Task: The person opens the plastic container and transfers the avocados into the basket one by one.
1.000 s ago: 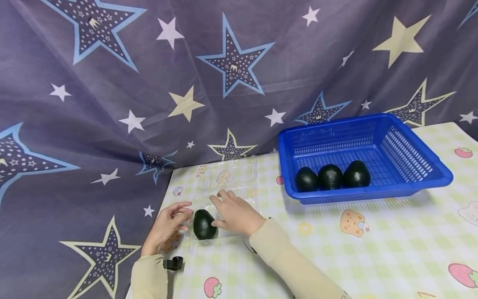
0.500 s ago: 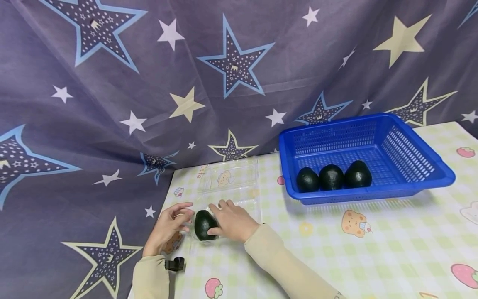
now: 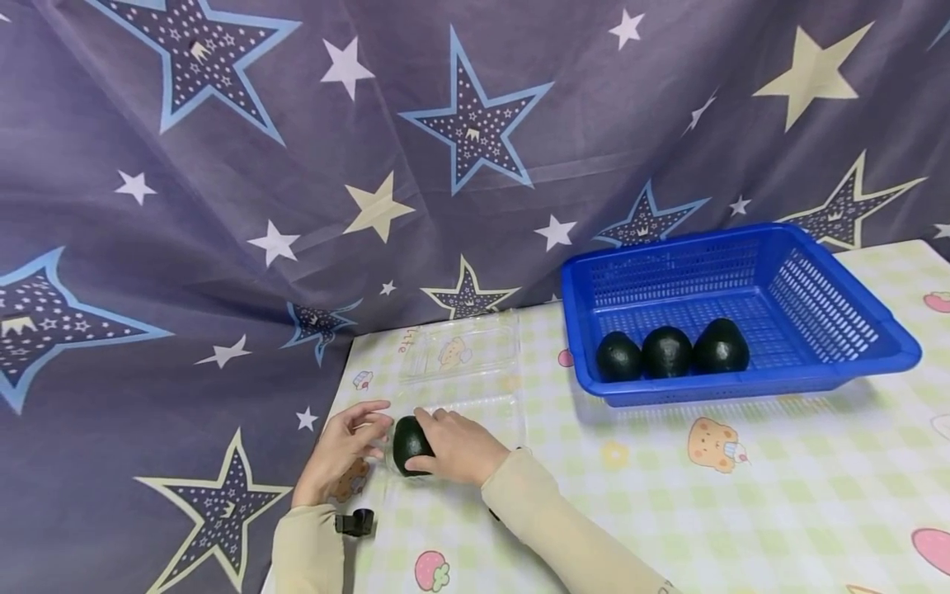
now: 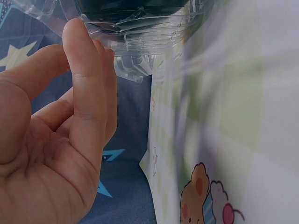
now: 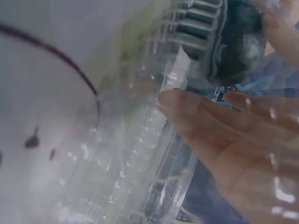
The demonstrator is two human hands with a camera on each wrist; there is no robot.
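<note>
A dark green avocado [image 3: 410, 445] sits at the left end of a clear plastic clamshell box [image 3: 512, 412], whose lid [image 3: 463, 348] lies folded back toward the curtain. My right hand [image 3: 460, 445] holds this avocado from the right, thumb on its near side and forefinger on its far side. In the right wrist view, the other fingers [image 5: 205, 121] stretch along the see-through plastic. My left hand [image 3: 345, 445] stays at the box's left end, fingers loosely bent. The left wrist view has its fingertips [image 4: 77, 35] right at the plastic wall below the avocado [image 4: 131, 9].
A blue plastic basket [image 3: 742, 388] stands at the right with three avocados [image 3: 666, 353] along its near wall. A checked tablecloth [image 3: 631, 520] covers the table. A star-patterned curtain [image 3: 245, 190] hangs behind it and down its left side.
My right hand has moved left and slightly nearer, from beside the avocado to over its right side, and now holds it. My left hand keeps its place at the box.
</note>
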